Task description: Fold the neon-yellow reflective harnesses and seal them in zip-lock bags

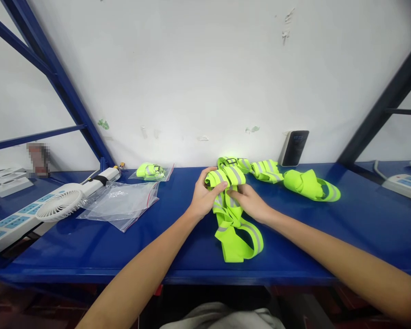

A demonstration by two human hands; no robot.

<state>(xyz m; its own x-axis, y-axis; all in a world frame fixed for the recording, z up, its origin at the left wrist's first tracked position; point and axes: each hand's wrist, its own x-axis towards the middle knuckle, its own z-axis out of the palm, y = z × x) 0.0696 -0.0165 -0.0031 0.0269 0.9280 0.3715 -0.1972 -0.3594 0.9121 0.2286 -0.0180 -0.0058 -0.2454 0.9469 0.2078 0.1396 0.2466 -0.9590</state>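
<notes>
A fluorescent yellow-green reflective strap (238, 242) with grey stripes is in both hands, partly folded at the top. Its lower end hangs in a loose loop that rests on the blue table. My left hand (205, 194) is closed round the left side of the folds, thumb across the front. From the right, my right hand (251, 201) pinches the strap just below the folded part; some of its fingers are hidden behind the material. Right behind the hands lies another bundle of the same strap (233, 162) with a dark buckle.
Rolled reflective straps (310, 185) lie to the right, near a dark-screened device (294, 148) against the wall. Clear zip bags (121, 203), a bagged strap (150, 171), a white fan (60, 205) and a power strip (17, 221) are on the left. Blue frame posts (66, 91) flank the table (178, 269).
</notes>
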